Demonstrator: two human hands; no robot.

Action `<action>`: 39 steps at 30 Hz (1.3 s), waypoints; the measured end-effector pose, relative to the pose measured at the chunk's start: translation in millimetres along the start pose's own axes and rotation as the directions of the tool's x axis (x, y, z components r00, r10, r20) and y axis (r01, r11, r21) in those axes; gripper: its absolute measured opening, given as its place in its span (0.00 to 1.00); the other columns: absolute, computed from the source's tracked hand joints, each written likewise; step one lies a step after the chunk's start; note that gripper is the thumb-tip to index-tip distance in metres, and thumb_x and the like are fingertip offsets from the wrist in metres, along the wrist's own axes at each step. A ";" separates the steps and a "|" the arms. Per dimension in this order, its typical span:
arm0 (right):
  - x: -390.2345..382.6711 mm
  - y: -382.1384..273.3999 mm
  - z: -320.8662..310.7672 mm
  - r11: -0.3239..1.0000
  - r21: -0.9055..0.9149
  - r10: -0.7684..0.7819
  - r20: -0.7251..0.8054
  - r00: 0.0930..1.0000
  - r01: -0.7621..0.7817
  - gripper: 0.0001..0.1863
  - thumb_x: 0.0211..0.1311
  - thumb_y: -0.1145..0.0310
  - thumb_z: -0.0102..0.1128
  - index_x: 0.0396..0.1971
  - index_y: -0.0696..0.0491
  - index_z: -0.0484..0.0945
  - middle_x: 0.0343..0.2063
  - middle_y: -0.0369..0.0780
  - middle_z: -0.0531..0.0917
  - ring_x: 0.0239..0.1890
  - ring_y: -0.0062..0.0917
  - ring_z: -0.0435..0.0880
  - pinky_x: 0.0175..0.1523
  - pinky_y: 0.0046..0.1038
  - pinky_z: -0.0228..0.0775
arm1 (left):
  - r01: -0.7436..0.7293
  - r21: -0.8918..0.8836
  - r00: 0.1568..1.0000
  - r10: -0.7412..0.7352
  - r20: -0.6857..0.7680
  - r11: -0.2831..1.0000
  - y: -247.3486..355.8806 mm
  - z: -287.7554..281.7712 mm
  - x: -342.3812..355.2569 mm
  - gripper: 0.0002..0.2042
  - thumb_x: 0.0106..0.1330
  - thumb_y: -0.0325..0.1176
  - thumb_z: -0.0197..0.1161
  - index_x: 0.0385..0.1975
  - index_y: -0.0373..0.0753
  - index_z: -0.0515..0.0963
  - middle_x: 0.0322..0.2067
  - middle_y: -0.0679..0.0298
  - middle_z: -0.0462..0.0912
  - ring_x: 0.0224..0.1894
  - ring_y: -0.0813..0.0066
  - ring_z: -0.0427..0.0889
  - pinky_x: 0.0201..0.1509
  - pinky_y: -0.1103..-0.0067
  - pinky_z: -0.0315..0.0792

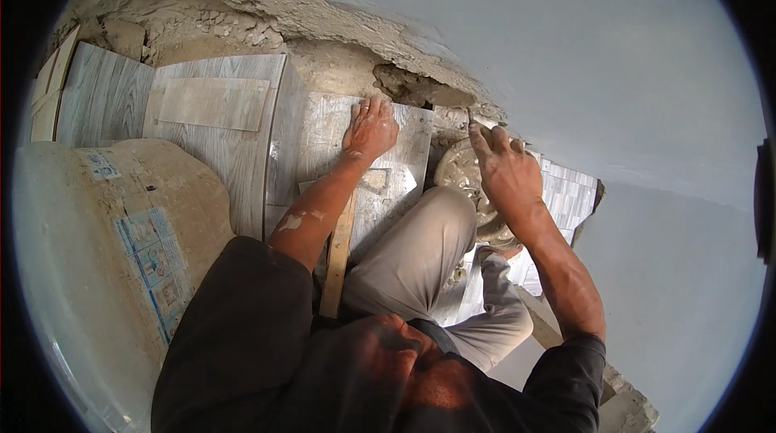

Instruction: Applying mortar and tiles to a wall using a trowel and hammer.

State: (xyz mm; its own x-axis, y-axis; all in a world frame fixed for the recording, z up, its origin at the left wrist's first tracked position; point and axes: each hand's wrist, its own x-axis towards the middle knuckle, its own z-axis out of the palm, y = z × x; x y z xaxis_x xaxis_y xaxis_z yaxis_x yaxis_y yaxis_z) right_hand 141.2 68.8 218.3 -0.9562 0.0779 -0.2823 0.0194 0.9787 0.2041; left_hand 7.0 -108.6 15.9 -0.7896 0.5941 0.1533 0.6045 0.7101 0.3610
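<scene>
My left hand (373,128) lies on a grey wood-look tile (327,122) close to its far edge, fingers forward and slightly bent, holding nothing I can see. My right hand (511,173) is over the far rim of a round basin (461,166) of wet grey mortar, beside the wall. Its fingers are curled and the index finger reaches toward the gap at the wall's foot. What they hold, if anything, is hidden. Past the tile's far edge runs a rough broken strip of mortar (335,65) with a dark hollow (404,84).
A pale blue-grey wall (614,69) rises at the right. More wood-look tiles (214,98) stand as steps on the left, beside a large dusty translucent container (153,223) with a blue label. A wooden strip (335,263) lies by my knee (449,215). Rough masonry (626,413) is at lower right.
</scene>
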 end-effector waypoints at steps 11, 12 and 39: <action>3.4 17.1 -18.4 0.998 -0.069 -0.009 -0.029 1.000 0.007 0.26 0.55 0.72 0.52 0.58 0.44 0.72 0.49 0.39 0.76 0.46 0.36 0.78 0.45 0.36 0.76 | -0.001 -0.016 0.999 0.001 0.044 1.000 -0.5 0.6 -0.5 0.16 0.59 0.36 0.52 0.41 0.31 0.73 0.45 0.48 0.70 0.50 0.52 0.69 0.57 0.61 0.61; 2.7 17.1 -18.7 0.999 -0.050 -0.024 -0.038 0.999 0.022 0.26 0.55 0.72 0.52 0.57 0.44 0.72 0.49 0.39 0.76 0.45 0.36 0.79 0.45 0.36 0.75 | -0.002 -0.018 0.999 0.003 0.050 1.000 -0.7 0.9 -0.5 0.16 0.59 0.36 0.52 0.41 0.31 0.72 0.45 0.48 0.70 0.51 0.52 0.69 0.57 0.61 0.61; -6.0 19.9 -20.1 1.000 0.018 0.011 -0.126 0.992 -0.009 0.23 0.53 0.72 0.56 0.53 0.44 0.76 0.47 0.37 0.79 0.41 0.37 0.81 0.44 0.35 0.77 | -0.004 0.027 1.000 0.003 0.019 1.000 -0.5 2.2 -0.1 0.18 0.58 0.37 0.52 0.45 0.32 0.72 0.45 0.52 0.71 0.50 0.56 0.69 0.55 0.64 0.61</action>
State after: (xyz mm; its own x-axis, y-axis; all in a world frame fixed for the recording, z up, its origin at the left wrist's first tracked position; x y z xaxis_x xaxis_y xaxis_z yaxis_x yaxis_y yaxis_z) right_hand 141.4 84.0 242.8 -0.9851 0.0641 -0.1593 0.0331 0.9812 0.1901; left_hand 7.0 -108.1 13.7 -0.7853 0.6038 0.1367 0.6102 0.7178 0.3352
